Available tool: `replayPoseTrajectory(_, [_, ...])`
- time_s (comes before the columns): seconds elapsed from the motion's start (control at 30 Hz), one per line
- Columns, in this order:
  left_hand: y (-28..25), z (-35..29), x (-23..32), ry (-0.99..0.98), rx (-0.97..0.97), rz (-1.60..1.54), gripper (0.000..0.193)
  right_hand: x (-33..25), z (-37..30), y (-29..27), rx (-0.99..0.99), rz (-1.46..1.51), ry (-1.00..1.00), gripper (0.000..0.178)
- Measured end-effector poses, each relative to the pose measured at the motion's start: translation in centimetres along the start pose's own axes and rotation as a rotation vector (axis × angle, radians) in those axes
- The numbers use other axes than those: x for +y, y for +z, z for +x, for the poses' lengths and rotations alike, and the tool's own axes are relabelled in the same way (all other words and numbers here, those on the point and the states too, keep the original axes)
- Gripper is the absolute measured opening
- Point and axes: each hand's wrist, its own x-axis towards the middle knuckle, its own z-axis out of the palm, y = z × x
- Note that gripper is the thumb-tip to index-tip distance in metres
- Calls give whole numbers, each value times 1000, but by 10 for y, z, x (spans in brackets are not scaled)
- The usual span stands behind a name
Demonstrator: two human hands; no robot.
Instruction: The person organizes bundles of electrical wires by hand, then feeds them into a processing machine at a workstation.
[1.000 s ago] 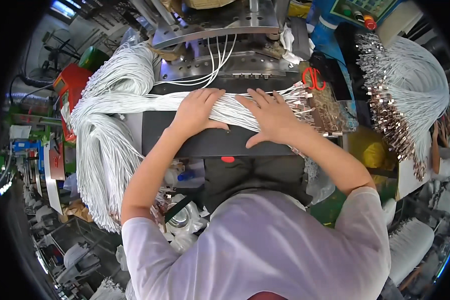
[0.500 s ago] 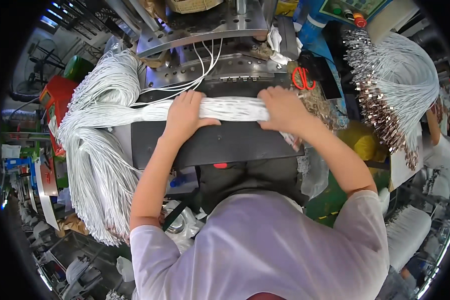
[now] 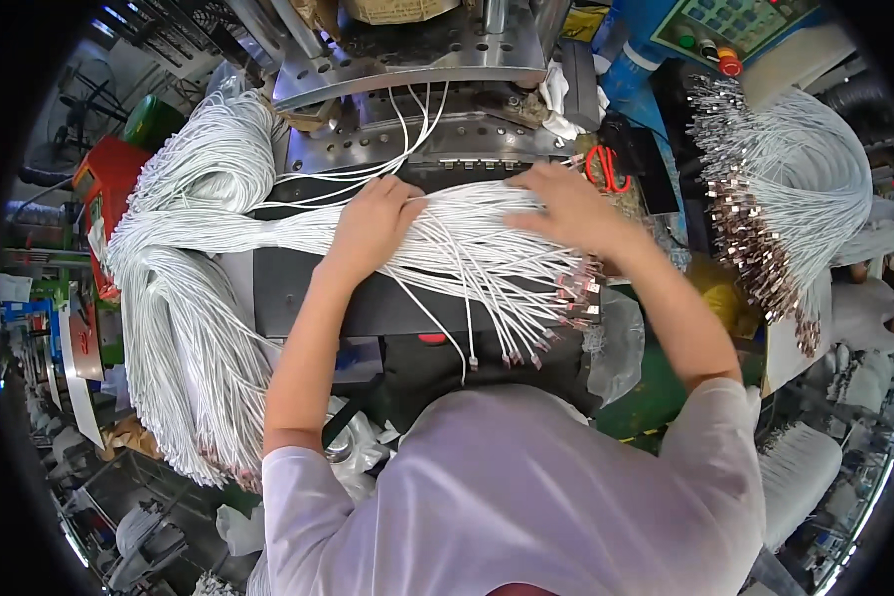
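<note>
A thick bundle of white cables [image 3: 457, 228] lies across a black board [image 3: 303, 298] in front of me. My left hand [image 3: 375, 226] is wrapped round the bundle near its middle. Right of that hand the cables fan out, and a few stray ones hang over the board's near edge. Their small metal-tipped connectors [image 3: 578, 288] spread at the right end. My right hand [image 3: 571, 209], slightly blurred, rests over the upper side of the fan with its fingers apart. Leftward the bundle runs into a large heap of white cables [image 3: 194, 348].
Beyond the board stands a metal press [image 3: 397, 70] with a few white cables across its plate. Red-handled scissors [image 3: 606, 169] lie at the right, near a control panel [image 3: 730, 30]. A looped cable bundle [image 3: 805, 149] with connectors hangs farther right.
The cables, gathered tightly between both hands before, have now spread into a fan. My right hand has loosened from them and moved slightly right; my left hand still grips the bundle.
</note>
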Motion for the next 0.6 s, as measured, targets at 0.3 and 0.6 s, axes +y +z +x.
replayPoseTrajectory(0.3, [-11,28,-5,-85,21,-95,25,-66,33,12,-61,-217,8,64])
replayPoseTrajectory(0.6, [-45,4,2,-123,-23,-332,30,-31,38,-59,-72,135,189,35])
